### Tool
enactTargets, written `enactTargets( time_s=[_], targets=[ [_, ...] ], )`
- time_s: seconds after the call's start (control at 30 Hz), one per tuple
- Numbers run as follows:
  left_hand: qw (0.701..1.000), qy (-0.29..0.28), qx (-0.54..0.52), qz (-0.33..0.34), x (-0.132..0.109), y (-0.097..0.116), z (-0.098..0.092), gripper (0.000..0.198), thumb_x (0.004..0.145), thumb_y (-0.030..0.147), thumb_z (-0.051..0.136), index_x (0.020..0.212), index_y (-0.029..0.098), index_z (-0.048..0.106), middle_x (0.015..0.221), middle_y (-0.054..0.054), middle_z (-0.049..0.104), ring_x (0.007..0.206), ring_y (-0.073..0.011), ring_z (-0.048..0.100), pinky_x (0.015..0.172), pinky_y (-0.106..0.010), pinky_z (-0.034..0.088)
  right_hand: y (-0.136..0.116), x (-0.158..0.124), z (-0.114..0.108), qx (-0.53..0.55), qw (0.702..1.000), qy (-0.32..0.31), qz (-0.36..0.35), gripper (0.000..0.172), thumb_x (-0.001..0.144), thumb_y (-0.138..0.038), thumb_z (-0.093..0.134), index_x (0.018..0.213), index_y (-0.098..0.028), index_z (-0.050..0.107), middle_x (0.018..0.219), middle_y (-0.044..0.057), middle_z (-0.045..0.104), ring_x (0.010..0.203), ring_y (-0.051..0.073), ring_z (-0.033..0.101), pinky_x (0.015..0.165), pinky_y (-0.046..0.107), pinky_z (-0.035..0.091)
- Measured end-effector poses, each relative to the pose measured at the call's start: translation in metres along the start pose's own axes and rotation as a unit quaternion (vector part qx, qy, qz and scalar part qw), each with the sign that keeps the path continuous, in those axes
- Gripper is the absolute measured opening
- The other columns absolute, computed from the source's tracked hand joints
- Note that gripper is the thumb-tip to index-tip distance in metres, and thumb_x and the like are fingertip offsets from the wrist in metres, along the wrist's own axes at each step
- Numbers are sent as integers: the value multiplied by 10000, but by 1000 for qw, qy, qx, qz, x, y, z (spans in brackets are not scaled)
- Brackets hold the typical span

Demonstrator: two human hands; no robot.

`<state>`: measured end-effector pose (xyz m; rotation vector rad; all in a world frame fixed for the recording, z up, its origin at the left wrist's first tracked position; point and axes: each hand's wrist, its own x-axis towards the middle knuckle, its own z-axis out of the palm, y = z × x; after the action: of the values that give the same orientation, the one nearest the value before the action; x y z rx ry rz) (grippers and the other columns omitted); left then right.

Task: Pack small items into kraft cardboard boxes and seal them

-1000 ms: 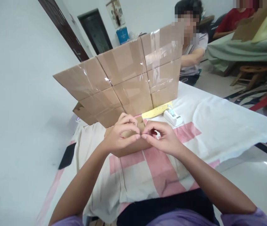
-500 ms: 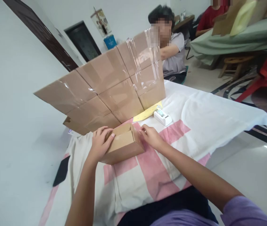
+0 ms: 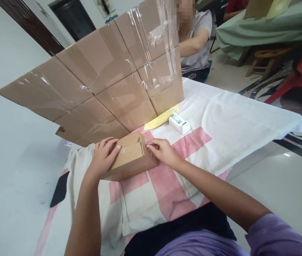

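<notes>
A small closed cardboard box [image 3: 129, 161] lies on the cloth in front of me. My left hand [image 3: 104, 154] holds its left end, fingers spread along the far top edge and thumb on top. At the box's right end, my right hand [image 3: 160, 151] is closed in a pinch against the upper edge. A thin clear strip of tape shows by those fingertips, though most of it is hidden. Beyond the right hand sits a white tape dispenser [image 3: 179, 123], beside a flat yellow piece with small dots [image 3: 159, 119].
A tall panel of taped cardboard [image 3: 108, 78] stands behind the box. Pink and white cloth covers the table [image 3: 231, 117]. Past the panel sits a person in a grey shirt [image 3: 200, 44]. A red chair [image 3: 300, 78] and wooden stool [image 3: 267, 62] are on the right.
My view has tilted down and moved closer, so the panel looks larger. The right hand has stayed pinched, now right against the box's end; the left hand keeps its hold.
</notes>
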<state>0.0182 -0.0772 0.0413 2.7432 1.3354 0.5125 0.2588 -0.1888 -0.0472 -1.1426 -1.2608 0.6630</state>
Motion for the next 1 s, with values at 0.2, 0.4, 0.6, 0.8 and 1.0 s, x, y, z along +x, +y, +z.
enactTargets(
  time_s=[0.2, 0.4, 0.6, 0.8, 1.0],
  targets=[
    [999, -11, 17, -34, 1, 6, -1, 445, 962, 612, 376, 1202, 349, 644, 1310, -56, 650, 1214, -360, 508, 1043, -572, 344, -16, -17, -11, 38, 997, -58, 17, 336, 930, -406, 573, 741, -175, 729, 725, 37, 712, 675, 193, 616, 650, 303, 456],
    [999, -23, 12, -40, -1, 10, -3, 426, 973, 596, 376, 1228, 377, 639, 1330, -29, 657, 1236, -348, 503, 1042, -534, 337, -22, -20, -9, 92, 995, 2, 34, 515, 969, -458, 517, 525, -206, 447, 538, -28, 436, 556, 133, 468, 676, 292, 443],
    [999, -18, 0, -34, -1, 7, -1, 417, 969, 582, 398, 1236, 379, 648, 1323, -33, 671, 1231, -353, 523, 1040, -533, 340, -13, -15, -6, 111, 992, -24, 59, 498, 956, -474, 526, 548, -212, 412, 611, -16, 467, 629, 149, 482, 738, 310, 442],
    [999, -13, -6, -34, 0, 4, 1, 426, 965, 592, 404, 1225, 370, 658, 1304, -36, 690, 1224, -350, 548, 1052, -531, 338, -7, -13, -5, 96, 993, -27, 58, 473, 943, -492, 519, 574, -201, 468, 690, -2, 522, 716, 164, 549, 810, 309, 442],
    [999, -16, -3, -39, -2, 6, 0, 436, 965, 609, 394, 1227, 373, 651, 1305, -38, 691, 1229, -348, 558, 1047, -526, 340, -8, -16, -5, 64, 996, 15, 54, 509, 939, -451, 535, 520, -211, 377, 624, -9, 471, 634, 149, 510, 676, 296, 436]
  ],
)
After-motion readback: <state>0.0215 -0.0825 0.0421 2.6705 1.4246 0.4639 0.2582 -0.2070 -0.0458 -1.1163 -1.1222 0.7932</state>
